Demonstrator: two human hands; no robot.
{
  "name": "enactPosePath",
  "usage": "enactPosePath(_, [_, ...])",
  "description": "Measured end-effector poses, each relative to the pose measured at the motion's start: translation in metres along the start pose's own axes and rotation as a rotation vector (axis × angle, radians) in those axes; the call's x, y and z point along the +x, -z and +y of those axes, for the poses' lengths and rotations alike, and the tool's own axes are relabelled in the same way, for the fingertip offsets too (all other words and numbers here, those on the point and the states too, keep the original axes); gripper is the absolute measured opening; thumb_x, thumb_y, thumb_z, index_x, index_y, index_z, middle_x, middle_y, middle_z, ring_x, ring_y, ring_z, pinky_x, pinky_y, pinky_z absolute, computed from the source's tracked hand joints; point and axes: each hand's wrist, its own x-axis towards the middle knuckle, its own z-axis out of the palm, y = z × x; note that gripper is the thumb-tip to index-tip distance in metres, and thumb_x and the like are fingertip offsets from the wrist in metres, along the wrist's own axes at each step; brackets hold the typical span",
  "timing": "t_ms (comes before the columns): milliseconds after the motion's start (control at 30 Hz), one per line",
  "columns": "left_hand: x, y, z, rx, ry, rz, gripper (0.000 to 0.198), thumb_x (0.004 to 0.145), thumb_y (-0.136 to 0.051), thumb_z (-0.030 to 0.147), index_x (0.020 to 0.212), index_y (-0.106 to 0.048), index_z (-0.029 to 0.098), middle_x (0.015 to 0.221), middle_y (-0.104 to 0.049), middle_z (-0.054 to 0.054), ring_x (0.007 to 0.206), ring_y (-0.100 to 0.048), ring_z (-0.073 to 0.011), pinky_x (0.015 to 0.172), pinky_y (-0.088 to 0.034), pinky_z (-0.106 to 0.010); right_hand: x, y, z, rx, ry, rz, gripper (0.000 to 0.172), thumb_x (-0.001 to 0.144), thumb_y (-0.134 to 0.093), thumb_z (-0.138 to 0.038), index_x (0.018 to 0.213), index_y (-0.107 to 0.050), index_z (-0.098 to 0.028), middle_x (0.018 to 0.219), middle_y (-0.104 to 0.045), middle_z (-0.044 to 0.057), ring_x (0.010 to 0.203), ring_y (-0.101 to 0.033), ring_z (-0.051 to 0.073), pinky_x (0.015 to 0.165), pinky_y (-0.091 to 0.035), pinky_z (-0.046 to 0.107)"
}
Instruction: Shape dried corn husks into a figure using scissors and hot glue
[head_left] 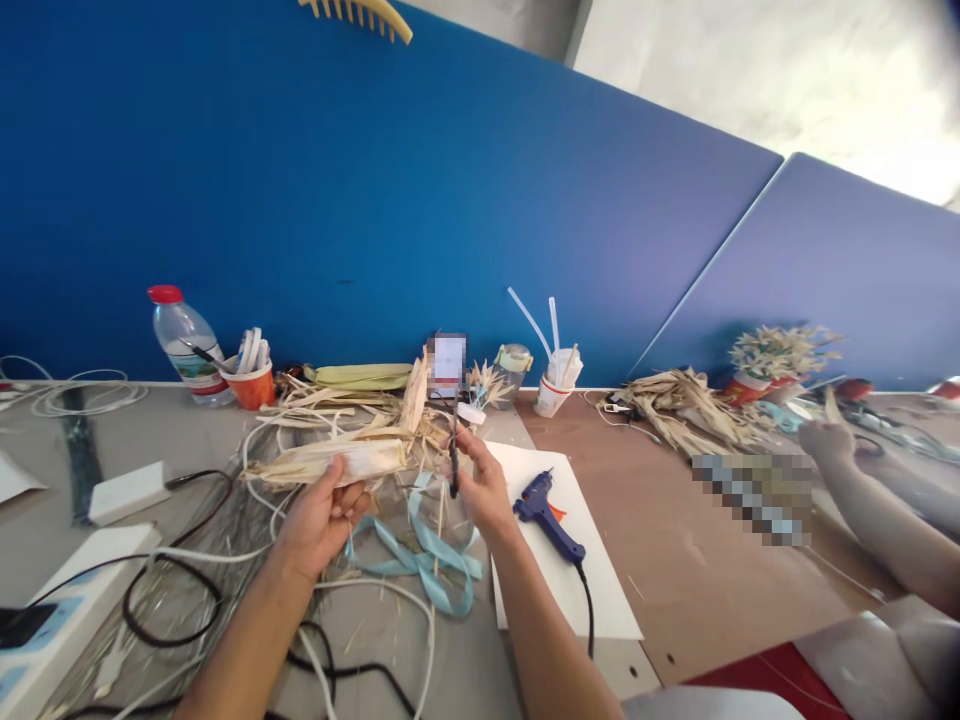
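A dry, pale corn husk (367,458) lies across the fingers of my left hand (322,515), the thumb pressing on it from above. My right hand (480,485) is closed around a pair of scissors (454,455), seen nearly edge-on with the blades pointing up. The scissors stand just right of the husk's end, apart from it. Behind both hands lies a pile of dried husks (330,410), with a greener husk (360,377) at the back. A light-blue ribbon (427,565) sits loosely on the table between my forearms.
A blue glue gun (551,515) rests on white paper (600,590) to the right. Cables and a power strip (82,590) fill the left. Along the blue partition (450,200) stand a bottle (187,345), cups and a phone (448,365). At right, another person's arm (877,510) reaches in.
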Motion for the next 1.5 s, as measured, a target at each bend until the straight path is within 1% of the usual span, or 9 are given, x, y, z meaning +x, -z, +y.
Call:
enactPosePath(100, [0.0,0.0,0.001,-0.032,-0.009,0.002,0.019,0.07,-0.069,0.016,0.075,-0.05,0.017,0.051,-0.042,0.01,0.032,-0.026,-0.0015,0.035,-0.028,-0.017,-0.004,-0.008,-0.001,-0.073,-0.005,-0.048,0.048,0.069,-0.057,-0.02,0.117,-0.058,-0.023,0.11,-0.063,0.005,0.105,-0.052,0.02,0.094,-0.037,0.037])
enactPosePath(200, [0.001,0.0,0.003,-0.07,-0.029,-0.004,0.019,0.072,-0.068,0.014,0.074,-0.05,0.017,0.05,-0.042,0.011,0.031,-0.027,-0.0017,0.035,-0.03,-0.018,-0.008,-0.018,0.0,-0.104,-0.094,-0.118,0.042,0.068,-0.06,-0.02,0.11,-0.063,-0.024,0.1,-0.066,0.003,0.093,-0.054,0.019,0.089,-0.04,0.035])
enactPosePath(367, [0.001,0.002,0.007,-0.123,-0.063,-0.04,0.015,0.077,-0.063,0.014,0.074,-0.049,0.017,0.052,-0.044,0.01,0.032,-0.029,-0.0022,0.035,-0.032,-0.019,-0.013,-0.03,0.001,-0.012,-0.215,-0.229,0.034,0.07,-0.061,-0.022,0.103,-0.066,-0.018,0.091,-0.065,0.004,0.086,-0.056,0.018,0.082,-0.043,0.032])
enactPosePath(533, [0.003,0.003,0.008,-0.131,-0.081,-0.02,0.012,0.08,-0.059,0.015,0.073,-0.048,0.016,0.052,-0.044,0.009,0.032,-0.028,-0.0027,0.035,-0.031,-0.019,-0.019,-0.035,-0.003,-0.172,-0.168,-0.314,0.033,0.067,-0.062,-0.02,0.1,-0.066,-0.017,0.082,-0.063,0.003,0.077,-0.054,0.017,0.077,-0.042,0.031])
enactPosePath(700, [0.004,0.002,0.007,-0.094,-0.074,0.005,0.013,0.079,-0.06,0.014,0.073,-0.048,0.016,0.051,-0.042,0.009,0.031,-0.027,-0.0025,0.034,-0.03,-0.019,-0.021,-0.038,-0.005,-0.227,-0.107,-0.33,0.03,0.068,-0.06,-0.022,0.097,-0.067,-0.022,0.073,-0.062,-0.001,0.07,-0.053,0.015,0.072,-0.042,0.028])
enactPosePath(900, [0.003,0.001,0.005,-0.062,-0.053,0.013,0.018,0.078,-0.062,0.016,0.069,-0.047,0.016,0.046,-0.034,0.011,0.03,-0.026,-0.002,0.035,-0.029,-0.018,-0.019,-0.038,-0.007,-0.215,-0.093,-0.319,0.03,0.069,-0.058,-0.019,0.098,-0.066,-0.019,0.072,-0.063,-0.001,0.067,-0.051,0.013,0.069,-0.041,0.027])
enactPosePath(1067, [0.003,0.001,0.005,-0.056,-0.048,0.02,0.017,0.079,-0.06,0.016,0.069,-0.047,0.016,0.047,-0.035,0.01,0.03,-0.025,-0.002,0.035,-0.028,-0.018,-0.019,-0.039,-0.006,-0.215,-0.087,-0.32,0.028,0.069,-0.057,-0.017,0.094,-0.067,-0.02,0.068,-0.06,-0.002,0.063,-0.049,0.012,0.066,-0.041,0.025])
enactPosePath(1367, [0.004,0.0,0.006,-0.057,-0.04,0.032,0.018,0.079,-0.06,0.015,0.068,-0.046,0.017,0.046,-0.033,0.011,0.03,-0.024,-0.0022,0.035,-0.028,-0.018,-0.02,-0.041,-0.001,-0.115,-0.116,-0.315,0.024,0.069,-0.055,-0.017,0.09,-0.067,-0.02,0.06,-0.052,-0.004,0.056,-0.042,0.01,0.055,-0.038,0.02])
enactPosePath(1500, [0.004,0.001,0.006,-0.051,-0.036,0.049,0.017,0.079,-0.06,0.015,0.069,-0.046,0.017,0.047,-0.033,0.011,0.03,-0.024,-0.0022,0.035,-0.028,-0.018,-0.02,-0.042,0.001,-0.065,-0.119,-0.327,0.023,0.07,-0.054,-0.017,0.088,-0.067,-0.02,0.06,-0.052,-0.004,0.055,-0.041,0.009,0.052,-0.036,0.019])
